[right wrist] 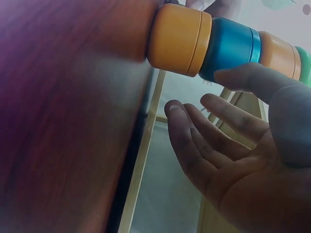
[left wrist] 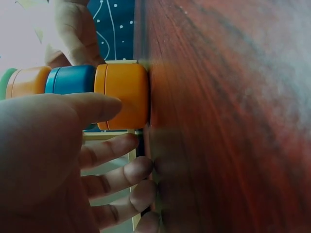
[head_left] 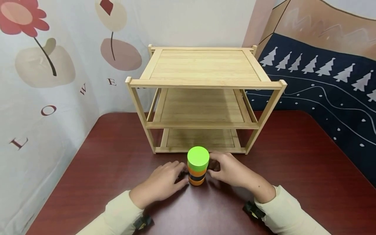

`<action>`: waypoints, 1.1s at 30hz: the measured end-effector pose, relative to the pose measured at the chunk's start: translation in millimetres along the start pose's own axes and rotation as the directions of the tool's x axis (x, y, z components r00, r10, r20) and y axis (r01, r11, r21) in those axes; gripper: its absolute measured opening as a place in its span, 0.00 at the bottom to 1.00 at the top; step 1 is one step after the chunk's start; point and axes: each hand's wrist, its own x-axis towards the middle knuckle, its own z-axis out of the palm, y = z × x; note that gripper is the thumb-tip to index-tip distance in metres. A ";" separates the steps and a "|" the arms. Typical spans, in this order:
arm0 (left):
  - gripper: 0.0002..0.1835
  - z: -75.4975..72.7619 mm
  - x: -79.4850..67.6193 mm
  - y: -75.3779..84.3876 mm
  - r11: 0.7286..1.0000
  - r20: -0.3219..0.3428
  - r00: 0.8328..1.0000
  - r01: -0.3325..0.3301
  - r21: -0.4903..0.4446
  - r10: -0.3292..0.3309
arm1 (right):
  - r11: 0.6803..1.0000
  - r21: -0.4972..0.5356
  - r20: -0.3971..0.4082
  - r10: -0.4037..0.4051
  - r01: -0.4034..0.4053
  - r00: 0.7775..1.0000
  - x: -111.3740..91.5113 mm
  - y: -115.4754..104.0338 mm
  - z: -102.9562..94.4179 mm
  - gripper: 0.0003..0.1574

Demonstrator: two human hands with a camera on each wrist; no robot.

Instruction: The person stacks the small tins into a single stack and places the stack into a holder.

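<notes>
A stack of small round coloured jars (head_left: 198, 159) stands upright on the table in front of the shelf. From the bottom it runs orange (left wrist: 130, 82), blue (right wrist: 227, 44), orange, with bright green on top. My left hand (head_left: 163, 181) is on its left side; in the left wrist view the thumb lies over the bottom orange jar and the loosely bent fingers are spread beside it. On the other side is my right hand (head_left: 230, 170), its thumb tip at the blue jar in the right wrist view, its fingers gently bent and holding nothing.
A three-tier wooden shelf (head_left: 205, 84) stands right behind the stack on the dark red table (head_left: 117, 143). Patterned cloths hang around the table: a white one with flowers (head_left: 73, 65) at left, a navy one with trees (head_left: 323, 85) at right.
</notes>
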 end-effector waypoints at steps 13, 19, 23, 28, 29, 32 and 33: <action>0.20 0.4 -2.3 0.8 1.000 0.009 1.000 -0.016 0.017 0.016 | 0.996 0.078 0.073 0.036 -0.042 0.997 1.0 -0.6 4.0 0.18; 0.24 -0.5 -3.1 1.2 1.000 0.027 1.000 -0.012 0.015 0.012 | 0.996 0.072 0.085 0.038 -0.044 0.996 1.2 -0.6 4.6 0.18; 0.27 0.1 -3.1 0.8 1.000 0.040 0.999 -0.001 0.007 0.001 | 0.996 0.073 0.091 0.042 -0.049 0.995 1.1 -0.4 5.0 0.17; 0.28 0.7 -3.0 0.7 1.000 0.055 0.998 0.012 -0.006 -0.012 | 0.996 0.074 0.100 0.042 -0.050 0.994 0.9 -0.3 5.7 0.17; 0.28 0.8 -3.1 0.5 1.000 0.054 0.998 0.011 -0.007 -0.010 | 0.996 0.077 0.104 0.043 -0.051 0.994 0.9 -0.1 5.9 0.17; 0.27 0.9 -3.5 0.4 1.000 0.048 0.999 -0.001 -0.005 0.001 | 0.994 0.094 0.128 0.046 -0.058 0.991 0.6 0.3 6.2 0.16; 0.27 0.8 -3.6 0.3 1.000 0.045 0.999 -0.006 -0.004 0.006 | 0.993 0.102 0.138 0.046 -0.061 0.989 0.6 0.4 6.3 0.16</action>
